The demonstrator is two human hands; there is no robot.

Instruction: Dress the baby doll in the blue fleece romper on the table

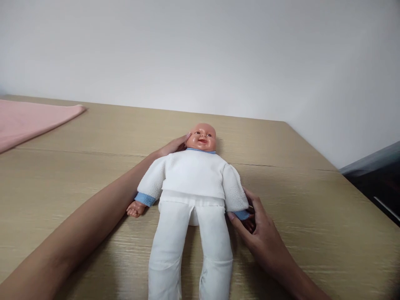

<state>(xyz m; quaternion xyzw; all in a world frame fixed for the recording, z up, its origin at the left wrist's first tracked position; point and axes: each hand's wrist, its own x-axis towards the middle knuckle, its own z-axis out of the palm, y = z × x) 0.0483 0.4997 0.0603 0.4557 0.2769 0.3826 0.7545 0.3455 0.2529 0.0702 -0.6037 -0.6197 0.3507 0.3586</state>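
- Doll (193,181): on its back, mid-table, head toward the wall, legs toward me; feet cut off by the frame.
- Doll's head (203,135): my left hand (175,146) is curved against its side. Most fingers are hidden, so I cannot tell whether they grip or merely rest.
- Blue cuff (242,214): my right hand (262,233) holds the sleeve end here, thumb on the inner side, fingers on the outer. Pressure not readable.
- Judgement: the step looks like steadying and settling the doll. I should support the head from beneath, keep the wrist loose and move both hands together, so the torso does not twist.
- Caution: pulling by the cuff alone might drag the sleeve rather than the arm; better to take the arm through the cloth.
- Table (312,216): wood-toned, under everything.
- Pink cloth (34,121): far left, well apart from the doll.
- Wall (187,54): pale, beyond the far edge.
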